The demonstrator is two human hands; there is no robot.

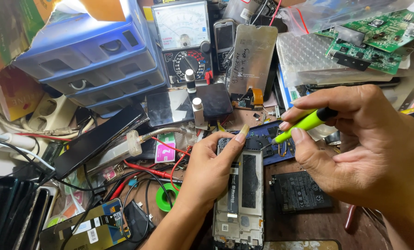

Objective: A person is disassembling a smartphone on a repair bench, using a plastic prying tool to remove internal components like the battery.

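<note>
An opened phone (pixel 244 194) lies face down on the bench with its back cover off, showing a blue circuit board (pixel 262 139) at its top end. My left hand (pixel 211 171) presses on the phone's left edge, thumb stretched toward the board. My right hand (pixel 355 143) grips a yellow-green screwdriver (pixel 304 124) with a black cap, its tip down on the board's right part.
A loose black battery (pixel 299 190) lies right of the phone. Behind stand a blue drawer unit (pixel 96 60), an analogue multimeter (pixel 184 41), a detached display panel (pixel 251 58) and green circuit boards (pixel 373 41). Cables, a green tape roll (pixel 166 198) and other phones (pixel 82 227) crowd the left.
</note>
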